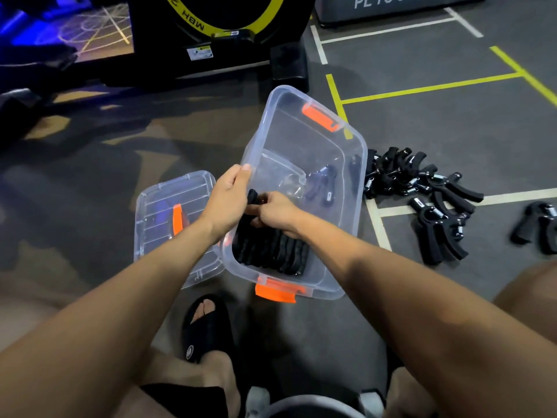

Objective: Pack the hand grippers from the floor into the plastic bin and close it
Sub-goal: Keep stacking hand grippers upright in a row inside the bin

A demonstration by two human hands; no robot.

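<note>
Two hands at the plastic bin (pixel 346 164), both busy. Left hand (pixel 227 200) is clenched on the bin's left rim, thumb on top, and the bin looks tipped toward the person. Right hand (pixel 275 211) is inside the bin, fingers closed around a black hand gripper (pixel 252 198) at the far end of the packed row (pixel 271 251). That row runs along the bin's near-left wall, handles stacked side by side, long axes roughly parallel. One or two more grippers (pixel 321 187) lie loose at the bin's far side.

Lid (pixel 168 212) is off, flat on the floor just left of the bin, partly under the left forearm. Orange latches show at the bin's near end (pixel 275 291) and far end (pixel 321 116).

Key relation: the unpacked pile (pixel 422 188) sits on the floor right of the bin, its nearest pieces just beside the right wall. A few more (pixel 440 233) lie further right, and one (pixel 538 227) is well apart near the frame edge. All of it is on the right hand's side, so my read is the right hand keeps fetching while the left steadies the bin. Pile pieces point every way and look tangled, so each likely needs turning to match the row's axis.

Progress: roughly half packed, by my guess. Lid comes last and sits on the left hand's side.
</note>
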